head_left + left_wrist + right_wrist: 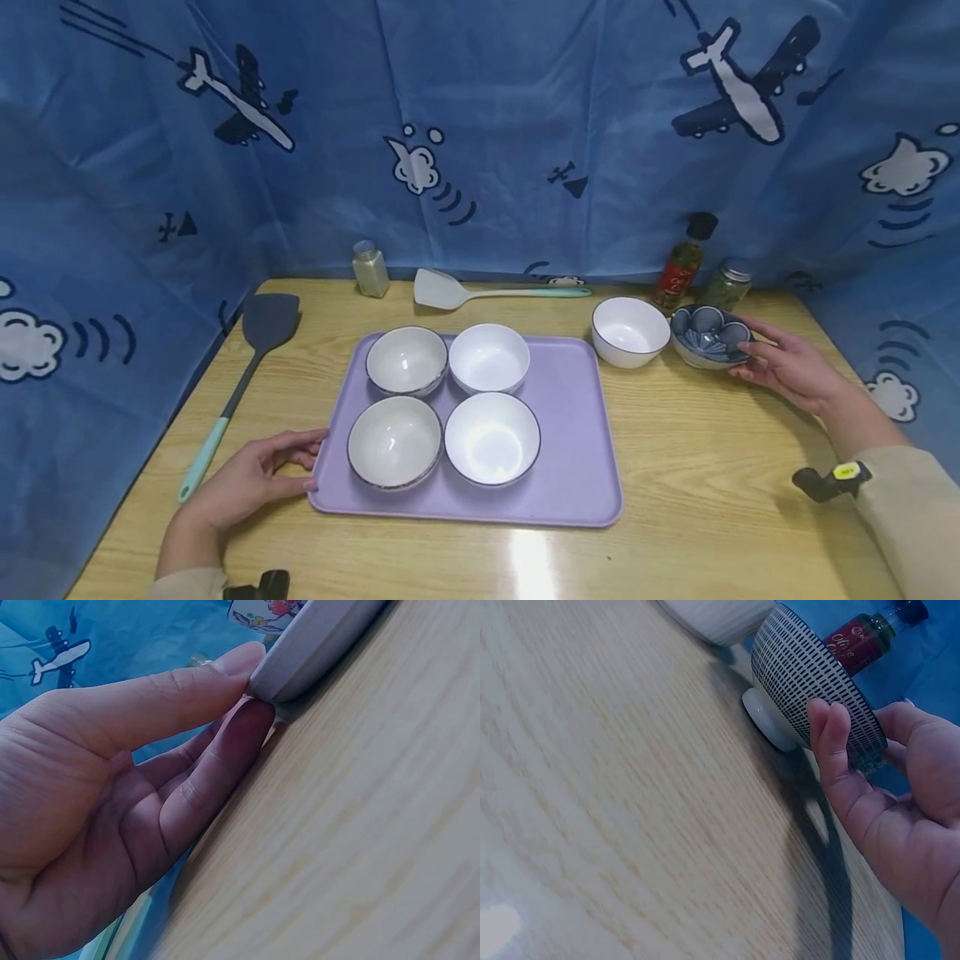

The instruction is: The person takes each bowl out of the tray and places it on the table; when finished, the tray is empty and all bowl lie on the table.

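Observation:
At the lavender tray's [570, 433] left edge, my left hand [258, 475] pinches the rim; the left wrist view has the thumb [180, 701] on one side and fingertips on the other. Four-sided as it is, the tray carries several white bowls, including a dark-rimmed one [492, 439] at the front. My right hand [795, 367] grips the right side of a blue-patterned bowl [802, 682] at the back right. Fingertips press its checked outer wall in the right wrist view, and its foot is close over the table. Inside, the head view shows a blue fluted pattern with round shapes.
Left of the patterned bowl stands another white bowl [630, 329]. Behind them are a red-labelled oil bottle [678, 267] and a lidded jar [727, 285]. A white spatula [442, 289] and a shaker [371, 271] lie along the back; a dark spatula [255, 350] lies left.

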`<action>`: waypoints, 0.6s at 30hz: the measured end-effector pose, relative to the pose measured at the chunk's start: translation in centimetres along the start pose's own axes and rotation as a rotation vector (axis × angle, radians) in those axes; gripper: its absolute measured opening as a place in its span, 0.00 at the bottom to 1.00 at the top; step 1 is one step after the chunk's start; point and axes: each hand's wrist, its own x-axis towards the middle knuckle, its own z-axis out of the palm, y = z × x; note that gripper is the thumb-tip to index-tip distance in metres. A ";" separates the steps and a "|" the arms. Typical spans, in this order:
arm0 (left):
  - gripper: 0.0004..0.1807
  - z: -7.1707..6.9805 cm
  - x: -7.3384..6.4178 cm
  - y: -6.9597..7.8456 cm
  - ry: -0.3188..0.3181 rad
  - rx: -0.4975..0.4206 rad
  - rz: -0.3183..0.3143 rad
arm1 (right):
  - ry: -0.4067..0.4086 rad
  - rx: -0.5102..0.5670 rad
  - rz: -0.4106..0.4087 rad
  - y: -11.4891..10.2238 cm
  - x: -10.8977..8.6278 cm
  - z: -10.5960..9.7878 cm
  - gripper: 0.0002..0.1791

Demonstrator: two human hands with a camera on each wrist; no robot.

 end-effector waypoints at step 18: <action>0.38 0.0 0.1 -0.2 -0.016 -0.011 0.008 | 0.144 -0.119 -0.071 -0.7 -2.0 0.4 0.43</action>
